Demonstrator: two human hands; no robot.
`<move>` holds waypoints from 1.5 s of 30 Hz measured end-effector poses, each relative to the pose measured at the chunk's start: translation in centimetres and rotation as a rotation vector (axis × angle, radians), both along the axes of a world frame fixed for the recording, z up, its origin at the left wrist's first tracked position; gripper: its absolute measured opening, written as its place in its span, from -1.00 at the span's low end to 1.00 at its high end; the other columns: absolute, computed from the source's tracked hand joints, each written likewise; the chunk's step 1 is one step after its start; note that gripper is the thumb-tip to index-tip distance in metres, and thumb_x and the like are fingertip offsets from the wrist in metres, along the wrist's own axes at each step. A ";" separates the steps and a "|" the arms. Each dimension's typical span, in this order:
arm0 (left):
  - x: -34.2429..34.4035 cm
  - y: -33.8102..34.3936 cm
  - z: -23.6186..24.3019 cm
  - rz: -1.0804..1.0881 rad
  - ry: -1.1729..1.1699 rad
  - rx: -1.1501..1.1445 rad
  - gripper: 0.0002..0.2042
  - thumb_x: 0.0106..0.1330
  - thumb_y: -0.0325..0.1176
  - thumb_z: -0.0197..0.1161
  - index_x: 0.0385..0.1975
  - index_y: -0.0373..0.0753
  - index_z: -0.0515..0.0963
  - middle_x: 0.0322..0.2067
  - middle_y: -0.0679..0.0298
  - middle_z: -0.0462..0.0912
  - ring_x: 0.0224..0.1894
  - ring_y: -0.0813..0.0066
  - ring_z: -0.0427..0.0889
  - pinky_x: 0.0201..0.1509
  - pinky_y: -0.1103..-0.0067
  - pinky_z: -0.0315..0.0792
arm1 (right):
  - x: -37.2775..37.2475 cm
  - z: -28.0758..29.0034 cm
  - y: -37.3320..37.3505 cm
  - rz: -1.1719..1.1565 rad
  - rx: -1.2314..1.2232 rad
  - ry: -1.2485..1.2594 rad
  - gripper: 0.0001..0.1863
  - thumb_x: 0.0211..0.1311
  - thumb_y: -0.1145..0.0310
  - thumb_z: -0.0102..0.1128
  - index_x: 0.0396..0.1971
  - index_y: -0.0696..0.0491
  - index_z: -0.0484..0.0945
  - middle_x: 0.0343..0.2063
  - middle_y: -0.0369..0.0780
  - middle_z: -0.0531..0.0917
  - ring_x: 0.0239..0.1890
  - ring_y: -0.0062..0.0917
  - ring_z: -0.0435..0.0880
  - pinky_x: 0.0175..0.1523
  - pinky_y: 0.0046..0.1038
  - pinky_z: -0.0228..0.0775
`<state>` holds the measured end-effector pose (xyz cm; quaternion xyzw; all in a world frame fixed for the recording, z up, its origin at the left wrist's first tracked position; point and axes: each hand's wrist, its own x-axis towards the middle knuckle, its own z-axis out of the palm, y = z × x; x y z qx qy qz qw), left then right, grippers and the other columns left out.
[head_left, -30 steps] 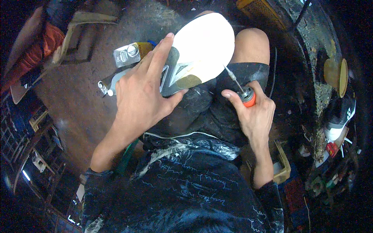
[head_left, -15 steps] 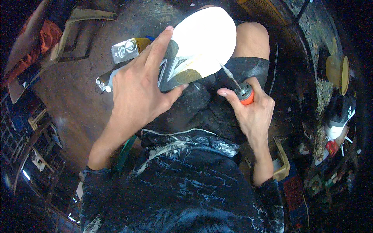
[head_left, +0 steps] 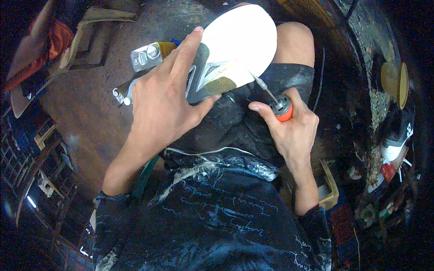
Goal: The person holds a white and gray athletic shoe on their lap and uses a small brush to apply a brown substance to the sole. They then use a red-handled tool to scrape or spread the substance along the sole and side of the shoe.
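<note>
Beige chair (head_left: 108, 15) stood well left of the shoe sole (head_left: 239, 45). Metal can (head_left: 147, 56) sat nearer, just left of the sole's middle, partly behind the fingers. Left hand (head_left: 165, 99) was spread across the sole's grey middle and grasped it, thumb at the near edge, index finger reaching the far one. The sole was over the lap, white forefoot pointing up and right; heel end mostly hidden by the hand. Couldn't tell if an upper was underneath. Judged light, springy rubber, stiffer at the waist, bendy at the toe; smooth white face probably slippery, edges likely easy to nick. Best hold: both edges at the narrow waist, forefoot left free. Hand tool (head_left: 281, 107), orange and grey, was right of the sole, thin metal tip overlapping its near right edge in view; contact couldn't be told. Right hand (head_left: 296, 131), lower right of the sole, had fingers wrapped round the handle, thumb lifted off. Tool looked rigid, tip sharp: best held by the handle.
</note>
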<state>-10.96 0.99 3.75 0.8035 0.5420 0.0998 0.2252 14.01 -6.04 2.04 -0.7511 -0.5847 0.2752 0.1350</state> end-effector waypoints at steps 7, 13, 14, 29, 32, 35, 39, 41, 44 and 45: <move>0.0 -0.1 -0.4 0.005 -0.038 0.027 0.11 0.01 -0.14 0.74 0.65 -0.04 0.25 0.21 -0.08 0.74 0.10 -0.12 0.81 0.13 0.17 0.74 | -0.2 0.1 -0.4 0.036 0.003 -0.053 -0.29 0.05 -0.25 0.72 -0.37 0.16 0.62 -0.62 -0.17 0.66 -0.56 -0.41 0.72 -0.35 -0.29 0.61; 0.2 -0.1 -0.4 -0.005 0.000 0.049 0.13 0.00 -0.14 0.74 0.65 -0.03 0.23 0.14 -0.06 0.77 0.06 -0.12 0.83 0.08 0.18 0.74 | -0.5 0.0 -0.5 0.063 0.026 -0.055 -0.25 0.03 -0.35 0.66 -0.37 0.11 0.58 -0.58 -0.07 0.72 -0.44 -0.06 0.83 -0.37 -0.14 0.64; 0.2 0.0 -0.1 0.001 -0.001 0.035 0.13 0.00 -0.14 0.74 0.66 -0.03 0.22 0.12 -0.05 0.78 0.04 -0.11 0.83 0.08 0.18 0.74 | -0.2 0.1 -0.4 0.001 0.001 -0.008 -0.25 0.03 -0.34 0.67 -0.36 0.12 0.59 -0.58 -0.07 0.72 -0.45 -0.08 0.83 -0.36 -0.14 0.63; 0.9 0.6 1.6 -0.121 0.161 0.008 0.22 0.00 -0.24 0.75 0.68 -0.20 0.06 0.43 -0.06 0.51 0.34 -0.16 0.61 0.39 0.16 0.55 | 0.5 2.2 -0.6 -0.244 -0.106 0.138 -0.27 0.09 -0.29 0.67 -0.23 0.15 0.67 -0.52 -0.02 0.75 -0.40 -0.11 0.85 -0.24 -0.16 0.64; 0.5 -0.5 1.7 -0.118 0.255 0.057 0.15 -0.01 -0.22 0.75 0.62 -0.27 0.17 0.50 -0.03 0.42 0.43 -0.15 0.52 0.48 0.10 0.45 | 0.5 1.2 -0.4 -0.215 -0.051 0.106 -0.29 0.11 -0.27 0.67 -0.24 0.14 0.67 -0.51 -0.01 0.76 -0.40 -0.06 0.85 -0.25 -0.14 0.64; -0.2 -1.7 1.8 -0.014 0.122 0.048 0.13 -0.05 -0.22 0.75 0.60 -0.21 0.24 0.48 0.04 0.42 0.43 -0.12 0.48 0.46 0.02 0.41 | 0.8 0.8 -0.6 -0.213 -0.020 0.118 -0.30 0.12 -0.28 0.66 -0.24 0.14 0.67 -0.51 0.00 0.76 -0.39 -0.02 0.85 -0.25 -0.11 0.64; -2.5 -3.0 2.1 -0.088 0.196 0.065 0.12 -0.12 -0.29 0.77 0.56 -0.22 0.29 0.40 0.02 0.47 0.42 -0.09 0.46 0.38 0.12 0.50 | 0.9 0.8 -0.5 -0.205 -0.033 0.106 -0.31 0.14 -0.27 0.65 -0.25 0.15 0.67 -0.52 0.00 0.76 -0.39 -0.02 0.85 -0.26 -0.10 0.63; -3.3 -3.7 1.6 -0.064 0.166 0.012 0.13 -0.14 -0.31 0.77 0.56 -0.25 0.29 0.41 -0.02 0.47 0.39 -0.09 0.50 0.36 0.13 0.54 | 0.9 1.2 -0.4 -0.209 -0.032 0.125 -0.30 0.14 -0.27 0.65 -0.25 0.15 0.67 -0.51 0.00 0.76 -0.38 -0.01 0.85 -0.26 -0.08 0.63; -4.1 -4.2 0.0 -0.014 -0.081 0.127 0.11 -0.11 -0.28 0.79 0.54 -0.31 0.30 0.39 -0.10 0.53 0.38 -0.10 0.57 0.39 0.12 0.55 | 1.2 2.1 -0.4 -0.187 -0.086 0.113 -0.30 0.13 -0.26 0.66 -0.23 0.15 0.68 -0.49 0.02 0.78 -0.37 0.00 0.86 -0.24 -0.10 0.65; -4.2 -4.1 -0.8 0.008 -0.183 0.161 0.10 -0.10 -0.26 0.80 0.52 -0.33 0.31 0.37 -0.12 0.55 0.38 -0.09 0.58 0.42 0.13 0.53 | 1.1 2.4 -0.7 -0.176 -0.052 0.102 -0.33 0.15 -0.21 0.67 -0.24 0.16 0.66 -0.53 -0.03 0.72 -0.42 -0.15 0.75 -0.25 -0.17 0.61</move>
